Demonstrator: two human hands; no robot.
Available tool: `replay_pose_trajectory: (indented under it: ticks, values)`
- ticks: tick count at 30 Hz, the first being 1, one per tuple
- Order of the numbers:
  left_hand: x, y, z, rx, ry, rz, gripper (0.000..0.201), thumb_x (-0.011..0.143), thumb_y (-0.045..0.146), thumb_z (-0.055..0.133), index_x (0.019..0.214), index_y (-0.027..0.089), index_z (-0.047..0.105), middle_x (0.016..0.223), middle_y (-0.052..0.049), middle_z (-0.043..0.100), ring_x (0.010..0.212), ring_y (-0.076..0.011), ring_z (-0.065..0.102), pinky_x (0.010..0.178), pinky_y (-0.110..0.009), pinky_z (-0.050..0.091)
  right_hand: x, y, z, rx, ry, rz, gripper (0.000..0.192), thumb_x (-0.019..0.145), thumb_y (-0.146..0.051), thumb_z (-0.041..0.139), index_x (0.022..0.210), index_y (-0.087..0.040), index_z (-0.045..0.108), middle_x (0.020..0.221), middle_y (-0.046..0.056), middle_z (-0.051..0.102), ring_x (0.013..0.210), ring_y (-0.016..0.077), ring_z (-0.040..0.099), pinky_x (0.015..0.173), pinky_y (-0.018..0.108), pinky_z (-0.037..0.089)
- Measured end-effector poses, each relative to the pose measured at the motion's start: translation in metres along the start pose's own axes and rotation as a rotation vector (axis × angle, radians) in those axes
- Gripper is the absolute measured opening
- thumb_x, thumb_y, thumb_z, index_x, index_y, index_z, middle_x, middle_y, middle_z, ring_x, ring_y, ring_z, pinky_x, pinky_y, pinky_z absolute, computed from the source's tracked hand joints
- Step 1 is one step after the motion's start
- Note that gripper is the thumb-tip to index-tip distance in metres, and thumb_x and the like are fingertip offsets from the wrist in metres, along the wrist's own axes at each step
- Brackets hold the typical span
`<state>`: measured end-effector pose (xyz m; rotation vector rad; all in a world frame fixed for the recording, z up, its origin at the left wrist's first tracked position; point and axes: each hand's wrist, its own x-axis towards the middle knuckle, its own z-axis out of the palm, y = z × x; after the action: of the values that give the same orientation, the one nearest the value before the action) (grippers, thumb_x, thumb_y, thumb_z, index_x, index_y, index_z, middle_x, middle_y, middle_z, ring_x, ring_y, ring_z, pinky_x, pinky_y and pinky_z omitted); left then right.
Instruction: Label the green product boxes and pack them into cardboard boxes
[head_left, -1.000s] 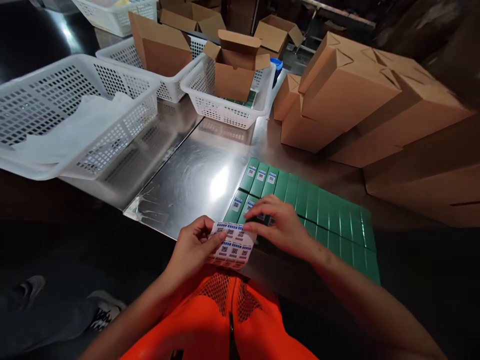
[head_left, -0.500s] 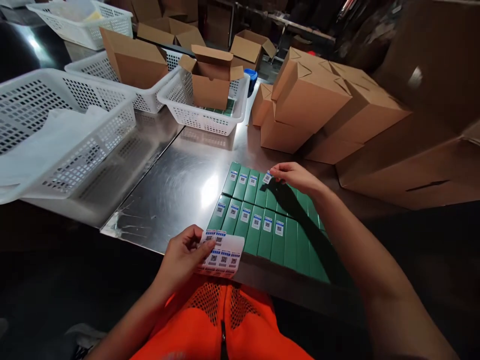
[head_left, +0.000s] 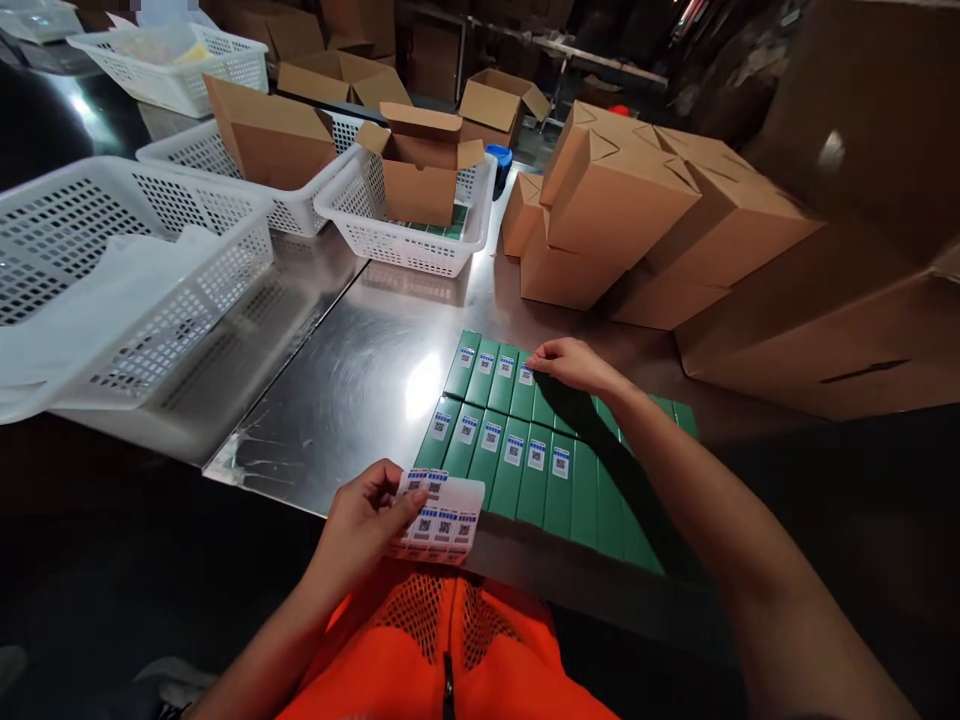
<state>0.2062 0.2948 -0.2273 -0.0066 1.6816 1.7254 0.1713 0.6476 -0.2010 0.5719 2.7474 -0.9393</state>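
Note:
My left hand (head_left: 373,510) pinches a sheet of stickers (head_left: 454,530) printed with blue bands and square codes, held just over the table's front edge. Two rows of slim green boxes (head_left: 551,500) lie side by side in front of me. Several boxes in the near row and the first few in the far row carry stickers. With thumb and forefinger together, my right hand (head_left: 571,362) grips the upper edge of a sticker (head_left: 526,376), which lies against the fourth box of the far row. My right forearm and its shadow cover part of the boxes on the right.
Brown cartons (head_left: 615,195) are stacked behind the boxes on the right. White perforated baskets (head_left: 409,248) stand at the back and left, one holding an open carton (head_left: 420,190). A blue object (head_left: 498,158) is beside that basket. The metal table (head_left: 330,370) has a seam on the left.
My right hand has brought the sticker down and slightly left, from above the far row onto the fourth box. My left hand still holds the sheet in nearly the same place.

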Motion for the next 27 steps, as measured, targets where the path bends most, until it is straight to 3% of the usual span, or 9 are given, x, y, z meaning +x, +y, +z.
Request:
replay_pose_trajectory:
  ticks: [3, 6, 8, 11, 15, 19, 22, 24, 27]
  values:
    - [0.001, -0.004, -0.001, -0.028, 0.001, -0.005, 0.041, 0.064, 0.049, 0.083, 0.070, 0.017, 0.058, 0.061, -0.001, 0.066, 0.056, -0.0143, 0.060, 0.053, -0.023, 0.049, -0.004, 0.002, 0.007, -0.056, 0.152, -0.019, 0.023, 0.075, -0.039, 0.073, 0.075, -0.018, 0.062, 0.074, 0.001, 0.058, 0.068, 0.0174, 0.050, 0.062, 0.029, 0.035]
    - [0.000, -0.003, 0.001, -0.042, 0.018, 0.007, 0.042, 0.064, 0.049, 0.083, 0.069, 0.017, 0.057, 0.061, 0.000, 0.065, 0.055, -0.0133, 0.059, 0.052, -0.022, 0.047, -0.014, 0.001, 0.015, -0.074, 0.476, -0.046, 0.052, 0.061, -0.037, 0.085, 0.100, -0.015, 0.058, 0.102, 0.009, 0.057, 0.081, 0.0220, 0.053, 0.070, 0.032, 0.042]
    - [-0.002, 0.001, 0.004, -0.054, 0.050, 0.026, 0.043, 0.062, 0.049, 0.084, 0.068, 0.017, 0.056, 0.060, 0.000, 0.065, 0.054, -0.0125, 0.058, 0.051, -0.021, 0.046, -0.028, -0.008, 0.024, -0.041, 0.598, -0.093, 0.063, 0.059, -0.039, 0.087, 0.107, -0.014, 0.056, 0.105, 0.009, 0.055, 0.076, 0.0209, 0.053, 0.068, 0.034, 0.044]
    - [-0.003, 0.007, 0.009, -0.100, 0.097, 0.051, 0.046, 0.059, 0.051, 0.084, 0.065, 0.017, 0.054, 0.057, 0.001, 0.063, 0.052, -0.0115, 0.055, 0.049, -0.020, 0.043, -0.061, -0.035, 0.043, 0.076, 0.396, -0.351, 0.034, 0.078, -0.041, 0.077, 0.101, -0.019, 0.065, 0.088, 0.003, 0.059, 0.066, 0.0170, 0.054, 0.066, 0.032, 0.046]
    - [-0.001, 0.010, 0.013, -0.117, 0.094, 0.085, 0.046, 0.057, 0.050, 0.085, 0.063, 0.017, 0.054, 0.054, 0.003, 0.058, 0.049, -0.0087, 0.050, 0.048, -0.019, 0.039, -0.102, -0.070, 0.070, 0.159, 0.058, -0.698, 0.018, 0.090, -0.037, 0.069, 0.099, -0.021, 0.071, 0.088, 0.004, 0.064, 0.079, 0.0178, 0.061, 0.071, 0.030, 0.048]
    - [-0.002, 0.009, 0.015, -0.178, 0.072, 0.060, 0.048, 0.057, 0.052, 0.086, 0.065, 0.016, 0.055, 0.056, 0.003, 0.059, 0.049, -0.0087, 0.051, 0.048, -0.019, 0.040, -0.117, -0.080, 0.086, 0.057, 0.192, -0.957, 0.013, 0.097, -0.024, 0.057, 0.092, -0.019, 0.068, 0.084, 0.004, 0.066, 0.078, 0.0185, 0.059, 0.070, 0.033, 0.044]
    - [-0.003, 0.008, 0.013, -0.256, 0.008, -0.007, 0.052, 0.055, 0.056, 0.086, 0.066, 0.017, 0.053, 0.053, 0.004, 0.058, 0.045, -0.0078, 0.048, 0.045, -0.018, 0.037, -0.125, -0.075, 0.081, 0.081, 0.252, -1.219, 0.015, 0.099, -0.019, 0.051, 0.100, -0.018, 0.066, 0.084, 0.006, 0.068, 0.072, 0.0176, 0.059, 0.065, 0.034, 0.042]
    - [-0.001, 0.006, 0.011, -0.271, -0.010, -0.046, 0.054, 0.054, 0.057, 0.086, 0.066, 0.017, 0.052, 0.051, 0.004, 0.057, 0.043, -0.0072, 0.047, 0.043, -0.018, 0.036, -0.128, -0.068, 0.066, 0.220, 0.203, -1.242, 0.014, 0.099, -0.018, 0.051, 0.103, -0.019, 0.065, 0.085, 0.006, 0.068, 0.074, 0.0170, 0.061, 0.066, 0.032, 0.046]
    - [0.004, 0.002, 0.009, -0.242, 0.001, -0.071, 0.055, 0.053, 0.058, 0.086, 0.069, 0.017, 0.052, 0.053, 0.004, 0.059, 0.045, -0.0080, 0.049, 0.044, -0.018, 0.037, -0.117, -0.046, 0.028, 0.409, 0.246, -0.883, 0.005, 0.094, -0.026, 0.062, 0.095, -0.022, 0.066, 0.085, 0.003, 0.066, 0.077, 0.0165, 0.062, 0.066, 0.028, 0.049]
